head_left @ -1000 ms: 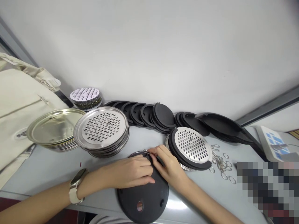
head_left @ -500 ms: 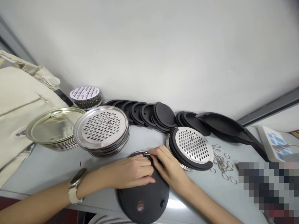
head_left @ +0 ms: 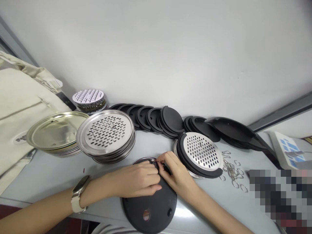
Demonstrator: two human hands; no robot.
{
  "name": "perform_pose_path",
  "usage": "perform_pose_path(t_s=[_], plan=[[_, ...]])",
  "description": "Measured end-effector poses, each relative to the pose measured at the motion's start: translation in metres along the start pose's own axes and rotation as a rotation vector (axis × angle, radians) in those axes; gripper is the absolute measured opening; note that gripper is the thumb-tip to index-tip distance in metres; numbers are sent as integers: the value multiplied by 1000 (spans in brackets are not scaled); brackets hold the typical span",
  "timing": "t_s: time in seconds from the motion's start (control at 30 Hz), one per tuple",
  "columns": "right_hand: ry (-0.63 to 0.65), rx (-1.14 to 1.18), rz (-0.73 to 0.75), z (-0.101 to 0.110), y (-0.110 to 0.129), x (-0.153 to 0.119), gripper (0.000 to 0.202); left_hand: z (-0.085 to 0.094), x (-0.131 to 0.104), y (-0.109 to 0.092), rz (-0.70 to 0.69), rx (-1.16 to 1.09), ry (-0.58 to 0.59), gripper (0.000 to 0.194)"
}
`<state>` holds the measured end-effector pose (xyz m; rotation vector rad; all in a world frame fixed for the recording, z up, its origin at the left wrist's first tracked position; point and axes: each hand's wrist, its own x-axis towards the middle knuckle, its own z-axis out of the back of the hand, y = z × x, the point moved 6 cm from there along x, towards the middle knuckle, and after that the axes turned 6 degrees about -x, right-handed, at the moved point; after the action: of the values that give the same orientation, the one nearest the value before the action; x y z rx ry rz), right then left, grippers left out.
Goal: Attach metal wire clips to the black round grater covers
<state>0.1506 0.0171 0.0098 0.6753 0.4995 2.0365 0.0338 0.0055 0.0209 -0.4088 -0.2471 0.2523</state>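
Note:
A black round plate [head_left: 151,211] with a few holes lies at the table's front edge, a thin metal rim showing behind its far side. My left hand [head_left: 140,180] rests across it, fingers curled over its far part; the fingertips are partly hidden. Beside it, my right hand [head_left: 174,172] pinches thumb and forefinger at a small shiny metal piece [head_left: 153,160] on the plate's far edge. The piece is too small to make out fully. Close to my right hand stands a stack topped by a perforated metal grater disc [head_left: 202,151] in a black holder.
To the left stand stacks of metal grater plates [head_left: 104,133] and plain metal lids [head_left: 57,131]. Black round holders [head_left: 170,120] line the wall, with black handled pans [head_left: 231,130] further right. Loose wire clips and rings [head_left: 234,174] lie on the right. A cream bag [head_left: 21,97] sits far left.
My right fingertips have shifted slightly at the plate's far edge, and the small metal piece shows at a different angle. My left hand and the plate stay nearly still.

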Motion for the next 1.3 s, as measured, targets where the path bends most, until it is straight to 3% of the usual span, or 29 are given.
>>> perform_pose_path(t_s=[0.3, 1.3], plan=[[56, 13, 17, 1, 3, 1, 24, 0, -1, 1, -24, 4, -49, 23], [9, 6, 79, -3, -2, -6, 41, -4, -1, 3, -6, -8, -49, 25]])
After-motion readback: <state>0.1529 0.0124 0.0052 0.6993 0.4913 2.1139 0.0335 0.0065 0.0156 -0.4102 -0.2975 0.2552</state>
